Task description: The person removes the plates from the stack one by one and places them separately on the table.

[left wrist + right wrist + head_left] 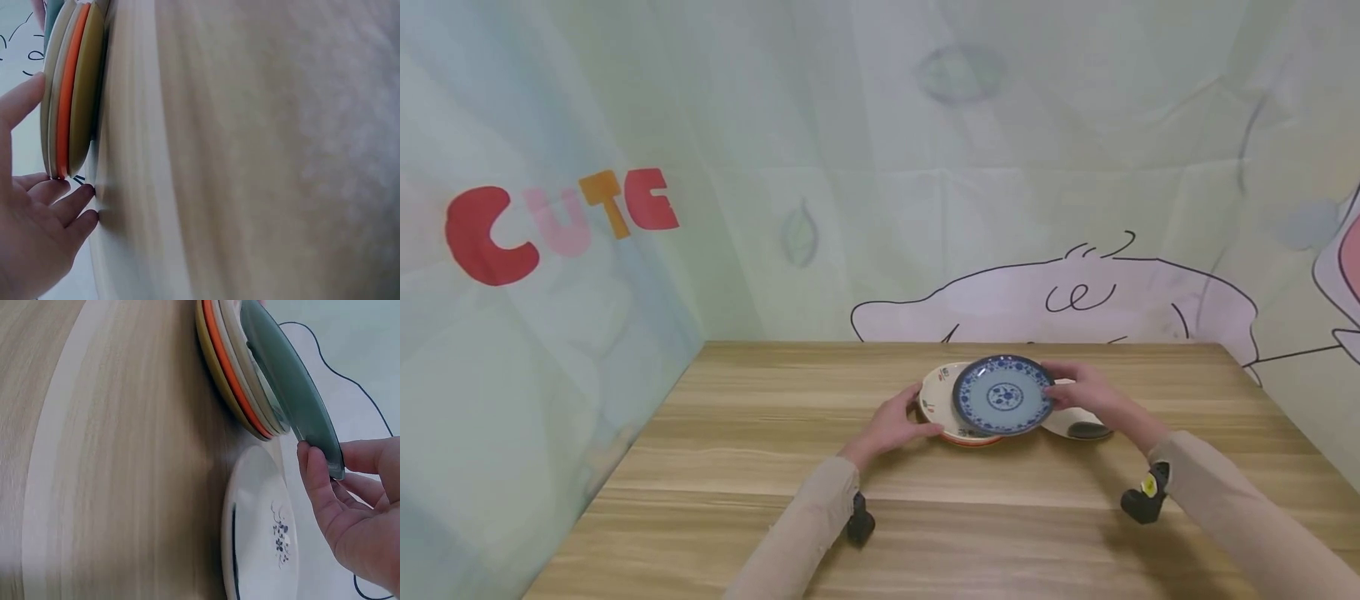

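My right hand (1084, 393) pinches the right rim of a blue-and-white patterned plate (1004, 396), thumb on its face and fingers behind. Tilted, this plate overlaps a stack of plates (937, 402); the right wrist view shows its green underside (290, 375). Cream, orange and mustard rims (86, 94) show along the stack's side. At the stack's left edge is my left hand (895, 423), its thumb and spread fingers touching the rim. A white plate with a dark blue floral motif (262, 525) lies right of the stack, partly hidden in the head view by the right hand.
The plates are near the back of a wood-grain table (760, 467). Behind it hangs a pale printed curtain (820, 167) with a cartoon outline and colored letters on it. Black wrist devices (1146, 493) hang below both sleeves.
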Action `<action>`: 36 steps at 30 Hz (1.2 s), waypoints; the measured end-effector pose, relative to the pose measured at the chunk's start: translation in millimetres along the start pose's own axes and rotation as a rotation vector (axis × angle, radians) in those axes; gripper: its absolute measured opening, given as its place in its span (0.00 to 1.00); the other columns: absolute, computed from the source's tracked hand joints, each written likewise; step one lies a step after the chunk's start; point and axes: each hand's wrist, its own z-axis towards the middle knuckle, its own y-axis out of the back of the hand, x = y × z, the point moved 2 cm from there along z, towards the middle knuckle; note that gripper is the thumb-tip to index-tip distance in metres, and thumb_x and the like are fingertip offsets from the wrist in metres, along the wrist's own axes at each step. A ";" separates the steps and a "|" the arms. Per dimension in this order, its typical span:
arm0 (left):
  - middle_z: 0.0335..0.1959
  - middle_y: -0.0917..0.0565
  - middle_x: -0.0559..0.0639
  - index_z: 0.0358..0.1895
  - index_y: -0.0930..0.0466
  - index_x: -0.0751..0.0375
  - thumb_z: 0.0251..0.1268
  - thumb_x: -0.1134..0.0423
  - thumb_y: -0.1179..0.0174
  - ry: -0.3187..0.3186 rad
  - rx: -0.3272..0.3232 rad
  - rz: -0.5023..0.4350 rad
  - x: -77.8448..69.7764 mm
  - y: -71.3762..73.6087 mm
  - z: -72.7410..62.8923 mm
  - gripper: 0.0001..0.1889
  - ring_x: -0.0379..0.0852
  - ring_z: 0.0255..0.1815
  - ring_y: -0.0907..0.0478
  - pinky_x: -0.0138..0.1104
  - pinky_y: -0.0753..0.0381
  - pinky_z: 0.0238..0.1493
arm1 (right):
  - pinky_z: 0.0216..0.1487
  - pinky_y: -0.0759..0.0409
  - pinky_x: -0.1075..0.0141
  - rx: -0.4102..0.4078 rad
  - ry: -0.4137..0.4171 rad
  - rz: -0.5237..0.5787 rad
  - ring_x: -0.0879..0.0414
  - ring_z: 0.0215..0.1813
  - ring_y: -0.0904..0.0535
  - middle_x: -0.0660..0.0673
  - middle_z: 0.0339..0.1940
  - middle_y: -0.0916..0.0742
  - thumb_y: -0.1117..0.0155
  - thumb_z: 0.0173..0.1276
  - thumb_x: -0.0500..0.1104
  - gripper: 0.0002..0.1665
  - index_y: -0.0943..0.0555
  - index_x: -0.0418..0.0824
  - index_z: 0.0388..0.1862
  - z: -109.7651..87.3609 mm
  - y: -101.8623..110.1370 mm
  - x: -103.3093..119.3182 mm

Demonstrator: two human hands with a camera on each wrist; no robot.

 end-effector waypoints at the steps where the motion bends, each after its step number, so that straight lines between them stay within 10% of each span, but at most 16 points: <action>1: 0.66 0.36 0.60 0.69 0.47 0.64 0.48 0.48 0.34 -0.004 -0.002 0.001 -0.2 0.2 0.0 0.47 0.54 0.64 0.37 0.45 0.42 0.66 | 0.43 0.19 0.64 0.001 0.002 0.009 0.51 0.43 0.21 0.24 0.60 0.33 0.46 0.64 0.34 0.34 0.44 0.24 0.65 -1.1 2.4 0.2; 36: 0.66 0.37 0.60 0.69 0.48 0.63 0.47 0.49 0.33 0.015 0.005 -0.032 -0.4 -1.6 -2.0 0.48 0.54 0.65 0.38 0.46 0.44 0.67 | 0.43 0.20 0.70 -0.103 -0.021 -0.016 0.66 0.40 0.22 0.22 0.60 0.35 0.48 0.67 0.38 0.36 0.49 0.24 0.67 -43.6 72.7 -22.5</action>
